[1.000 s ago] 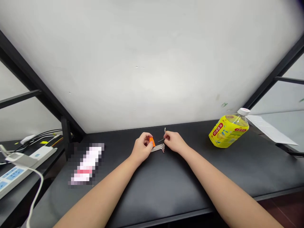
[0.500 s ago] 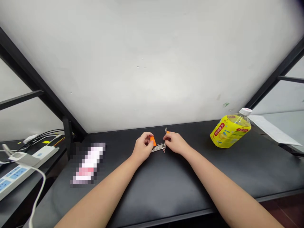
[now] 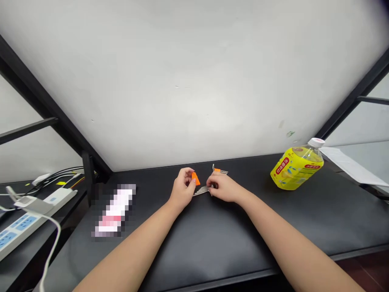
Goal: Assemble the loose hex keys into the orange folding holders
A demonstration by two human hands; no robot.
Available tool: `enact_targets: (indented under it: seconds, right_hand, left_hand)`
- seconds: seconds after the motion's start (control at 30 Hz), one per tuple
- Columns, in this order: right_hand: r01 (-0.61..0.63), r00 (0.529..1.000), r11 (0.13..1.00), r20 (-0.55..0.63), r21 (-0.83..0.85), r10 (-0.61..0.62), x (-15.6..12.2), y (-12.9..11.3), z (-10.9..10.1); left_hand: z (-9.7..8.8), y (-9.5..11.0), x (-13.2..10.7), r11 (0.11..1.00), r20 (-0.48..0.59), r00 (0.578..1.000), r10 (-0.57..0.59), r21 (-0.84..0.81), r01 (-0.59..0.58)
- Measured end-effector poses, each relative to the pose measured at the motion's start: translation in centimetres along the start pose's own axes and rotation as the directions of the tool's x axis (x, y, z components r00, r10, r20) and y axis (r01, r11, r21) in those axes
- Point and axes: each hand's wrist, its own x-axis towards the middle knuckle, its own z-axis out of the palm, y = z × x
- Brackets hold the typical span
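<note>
The yellow bottle [image 3: 296, 168] bears red label print, seemingly Chinese, unreadable.

Bright, even light from above; soft sheen on the black surface [image 3: 212, 239]. Wide-angle bending at the frame edges. A pixelated patch [image 3: 114, 211] lower left.

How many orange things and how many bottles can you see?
Orange things: 2, the holder pinched in the left hand and a small piece just beyond the right hand.
Bottles: 1, the yellow bottle.
Total: 3.
</note>
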Motion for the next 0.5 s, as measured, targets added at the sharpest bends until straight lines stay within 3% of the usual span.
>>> enact_targets:
  seconds: [0.17, 0.33, 0.4, 0.5]
  right_hand:
    - [0.060, 0.996, 0.994, 0.076, -0.093, -0.053, -0.6, -0.9, 0.4]
    - [0.002, 0.997, 0.991, 0.076, -0.131, 0.008, -0.5, -1.4, 0.8]
    - [-0.073, 0.993, 0.996, 0.087, -0.050, 0.077, -0.5, -1.4, 0.5]
    - [-0.211, 0.974, 0.947, 0.133, 0.241, 0.184, -0.4, -1.0, -0.5]
  left_hand:
    - [0.0, -0.4, 0.2, 0.999, -0.055, 0.998, 0.010, -0.041, -0.013]
    - [0.1, -0.4, 0.4, 0.997, -0.066, 0.998, -0.002, -0.074, -0.003]
    - [0.0, -0.4, 0.5, 0.996, -0.075, 0.997, -0.011, -0.087, 0.005]
    - [-0.1, -0.7, 0.6, 0.997, -0.088, 0.996, -0.012, -0.079, 0.005]
